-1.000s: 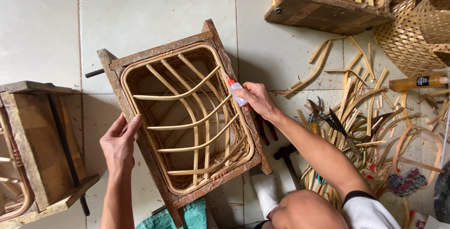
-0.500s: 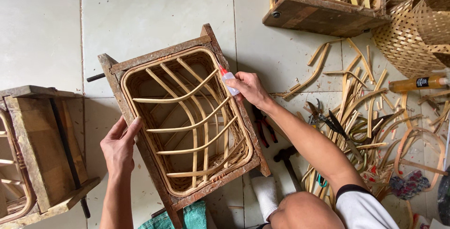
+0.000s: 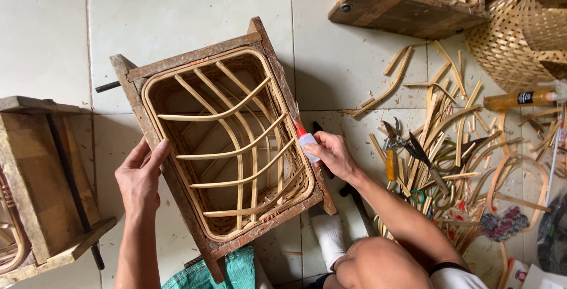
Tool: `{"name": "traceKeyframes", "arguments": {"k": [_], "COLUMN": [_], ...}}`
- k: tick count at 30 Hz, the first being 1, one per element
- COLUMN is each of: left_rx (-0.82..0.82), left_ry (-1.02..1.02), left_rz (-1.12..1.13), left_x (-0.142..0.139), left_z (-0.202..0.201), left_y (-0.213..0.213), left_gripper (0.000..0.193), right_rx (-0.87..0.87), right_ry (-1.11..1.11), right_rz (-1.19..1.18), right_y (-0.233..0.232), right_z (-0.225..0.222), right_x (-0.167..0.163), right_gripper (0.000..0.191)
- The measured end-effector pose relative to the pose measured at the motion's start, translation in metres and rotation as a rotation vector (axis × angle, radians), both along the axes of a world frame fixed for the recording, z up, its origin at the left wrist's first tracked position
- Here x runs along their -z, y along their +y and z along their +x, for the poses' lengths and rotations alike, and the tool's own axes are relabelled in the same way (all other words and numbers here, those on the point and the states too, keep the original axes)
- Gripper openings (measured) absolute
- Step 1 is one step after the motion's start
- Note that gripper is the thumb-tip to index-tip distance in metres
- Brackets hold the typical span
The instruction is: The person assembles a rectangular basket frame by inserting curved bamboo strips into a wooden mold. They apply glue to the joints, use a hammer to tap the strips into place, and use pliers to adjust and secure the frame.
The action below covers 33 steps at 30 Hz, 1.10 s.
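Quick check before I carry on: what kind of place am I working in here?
Likely a rattan basket workshop, worked on a white tiled floor. A rattan basket frame sits in a worn wooden mould, cut rattan strips lie scattered, and a woven basket stands nearby.

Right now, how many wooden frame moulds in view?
3. One mould at centre, steadied by the left hand, with the right hand at its right rim; one at the left edge; one at top right, cropped. More may lie out of frame.
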State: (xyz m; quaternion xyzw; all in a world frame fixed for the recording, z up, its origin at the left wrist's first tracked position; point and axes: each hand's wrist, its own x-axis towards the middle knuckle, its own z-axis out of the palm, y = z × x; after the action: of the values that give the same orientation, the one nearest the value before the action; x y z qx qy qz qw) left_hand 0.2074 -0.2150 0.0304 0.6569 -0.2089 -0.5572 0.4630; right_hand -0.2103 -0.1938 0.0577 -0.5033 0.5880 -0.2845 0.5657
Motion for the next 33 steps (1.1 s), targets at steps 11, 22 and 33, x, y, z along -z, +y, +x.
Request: {"name": "traceKeyframes", "arguments": {"k": [11,22,33], "left_rx": [0.003,0.031,0.051], "left_ry": [0.021,-0.073,-0.027], "left_rz": [-0.011,-0.018,-0.14], "left_x": [-0.002,0.001,0.015], "left_z": [-0.002,-0.001,-0.004], "left_y": [0.0,0.01,0.028], "left_gripper": [0.059,0.057,0.05], "right_rx": [0.036,0.285,0.43], "right_ry": [0.11,0.206,0.585], "right_rz": [-0.016,-0.203,-0.285], "right_y": [0.011,0.054,0.006], "right_z": [0.001,-0.058,-0.092], "right_x": [0.015,0.017,0.076], "right_gripper": [0.045,0.041,0.054]}}
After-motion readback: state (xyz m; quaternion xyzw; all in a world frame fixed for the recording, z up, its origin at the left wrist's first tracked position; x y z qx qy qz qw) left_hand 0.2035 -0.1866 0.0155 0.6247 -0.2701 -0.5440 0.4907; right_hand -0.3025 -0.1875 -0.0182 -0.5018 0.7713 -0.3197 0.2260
